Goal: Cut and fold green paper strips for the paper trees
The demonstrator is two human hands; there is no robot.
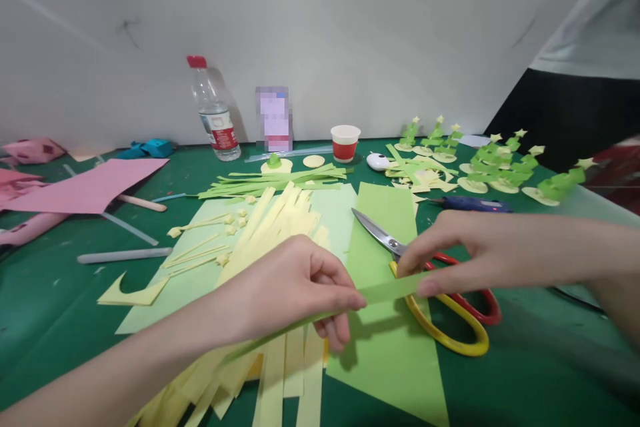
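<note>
A narrow green paper strip [387, 291] is stretched between my two hands above the table. My left hand [295, 287] is closed, pinching the strip's middle between thumb and fingers, and the strip's tail runs down to the lower left. My right hand [453, 250] pinches the strip's right end. Just beneath that hand lie scissors [450, 320] with red and yellow handles, resting on a green paper sheet [390, 340]. A heap of pale yellow paper strips [280, 227] lies under and behind my left hand.
On the green table [50, 307]: a pile of green strips [280, 180], pink paper [90, 187], a water bottle [214, 113], a red and white cup [345, 142], a blue glue gun [473, 203], glue sticks [125, 255], and several small green paper trees [500, 163] at the right.
</note>
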